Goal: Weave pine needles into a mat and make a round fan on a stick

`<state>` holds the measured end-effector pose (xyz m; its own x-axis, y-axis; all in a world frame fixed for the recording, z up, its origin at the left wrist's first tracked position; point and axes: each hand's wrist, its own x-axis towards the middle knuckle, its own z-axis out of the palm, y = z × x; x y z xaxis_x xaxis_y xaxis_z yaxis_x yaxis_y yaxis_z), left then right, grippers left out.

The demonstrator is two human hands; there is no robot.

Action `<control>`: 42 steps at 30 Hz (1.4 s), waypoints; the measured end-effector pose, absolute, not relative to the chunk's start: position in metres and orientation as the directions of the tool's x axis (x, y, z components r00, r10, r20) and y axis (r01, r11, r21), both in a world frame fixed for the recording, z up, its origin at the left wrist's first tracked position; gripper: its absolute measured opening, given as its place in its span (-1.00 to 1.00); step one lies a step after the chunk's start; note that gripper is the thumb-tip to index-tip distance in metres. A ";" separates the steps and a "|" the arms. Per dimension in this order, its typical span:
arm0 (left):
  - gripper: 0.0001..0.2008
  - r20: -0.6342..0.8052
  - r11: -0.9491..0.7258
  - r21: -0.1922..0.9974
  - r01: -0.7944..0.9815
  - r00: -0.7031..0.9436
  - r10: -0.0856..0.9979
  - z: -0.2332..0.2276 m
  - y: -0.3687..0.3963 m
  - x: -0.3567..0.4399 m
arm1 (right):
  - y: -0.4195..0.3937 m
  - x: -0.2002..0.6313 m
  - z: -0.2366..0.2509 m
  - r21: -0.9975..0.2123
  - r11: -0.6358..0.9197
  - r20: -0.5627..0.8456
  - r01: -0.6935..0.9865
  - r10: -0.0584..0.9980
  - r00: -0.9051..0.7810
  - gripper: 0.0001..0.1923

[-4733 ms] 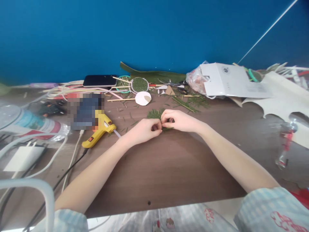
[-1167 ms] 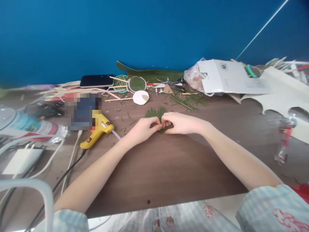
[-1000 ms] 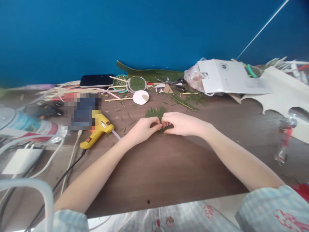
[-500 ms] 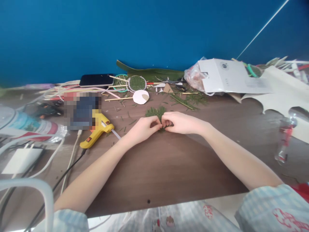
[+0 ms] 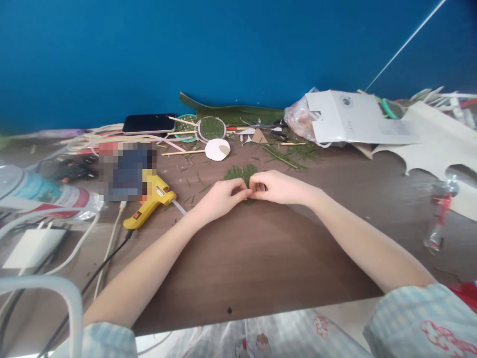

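My left hand (image 5: 219, 200) and my right hand (image 5: 278, 187) meet fingertip to fingertip at the middle of the brown table (image 5: 261, 258). Both pinch a small flat piece covered in green leaf strips (image 5: 240, 174), which lies on the table just beyond my fingers. Most of the piece is hidden under my knuckles. Loose green clippings (image 5: 290, 154) lie scattered behind it.
A yellow glue gun (image 5: 151, 201) lies left of my hands with its cord running toward me. Behind are a white paper disc (image 5: 218, 149), a green-filled ring (image 5: 211, 129), a phone (image 5: 149, 124), a long leaf (image 5: 238, 114), a white paper bag (image 5: 354, 122) and cut white card (image 5: 436, 144).
My hands have stayed at the same spot; the fingers shifted slightly on the green piece and less of it shows under my right hand.
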<state>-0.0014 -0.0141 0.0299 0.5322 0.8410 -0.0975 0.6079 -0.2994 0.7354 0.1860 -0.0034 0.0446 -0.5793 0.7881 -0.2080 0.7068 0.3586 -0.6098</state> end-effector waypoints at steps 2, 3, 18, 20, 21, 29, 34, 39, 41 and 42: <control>-0.72 -0.099 -0.298 0.739 0.604 0.535 0.839 0.031 -0.014 -0.001 | -0.003 0.186 0.045 -0.610 0.344 -0.215 0.714 0.795 -0.567 -0.90; -0.71 -0.097 -0.299 0.743 0.599 0.538 0.837 0.031 -0.014 -0.001 | -0.003 0.186 0.045 -0.611 0.336 -0.220 0.717 0.798 -0.561 -0.92; -0.74 -0.094 -0.298 0.754 0.586 0.544 0.833 0.033 -0.016 0.001 | -0.007 0.186 0.055 -0.811 0.196 -0.206 0.551 0.787 -0.582 -0.90; -0.74 -0.101 -0.303 0.745 0.594 0.549 0.830 0.034 -0.017 0.001 | -0.008 0.184 0.053 -0.820 0.219 -0.172 0.529 0.787 -0.593 -0.87; -0.74 -0.104 -0.305 0.740 0.599 0.551 0.828 0.034 -0.017 0.001 | -0.008 0.183 0.053 -0.819 0.232 -0.158 0.525 0.789 -0.594 -0.87; -0.78 -0.088 -0.328 0.726 0.604 0.555 0.827 0.033 -0.017 0.001 | -0.007 0.184 0.053 -0.862 0.176 -0.170 0.476 0.783 -0.598 -0.94; -0.82 -0.095 -0.327 0.713 0.620 0.548 0.831 0.030 -0.015 -0.001 | -0.004 0.189 0.052 -0.655 0.430 -0.143 0.621 0.737 -0.661 -0.93; -0.82 -0.102 -0.326 0.707 0.628 0.546 0.831 0.030 -0.014 -0.001 | -0.002 0.190 0.047 -0.580 0.538 -0.146 0.611 0.669 -0.728 -0.88; -0.82 -0.103 -0.325 0.706 0.629 0.545 0.832 0.030 -0.014 -0.001 | -0.002 0.191 0.046 -0.577 0.542 -0.151 0.611 0.664 -0.732 -0.87; -0.82 -0.105 -0.323 0.706 0.630 0.544 0.832 0.030 -0.014 -0.001 | -0.002 0.191 0.046 -0.574 0.545 -0.152 0.611 0.662 -0.734 -0.88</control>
<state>-0.0007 -0.0142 0.0303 0.5442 0.8324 -0.1046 0.6301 -0.3233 0.7060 0.1905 -0.0021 0.0465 -0.7335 0.6625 -0.1520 0.6112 0.5451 -0.5739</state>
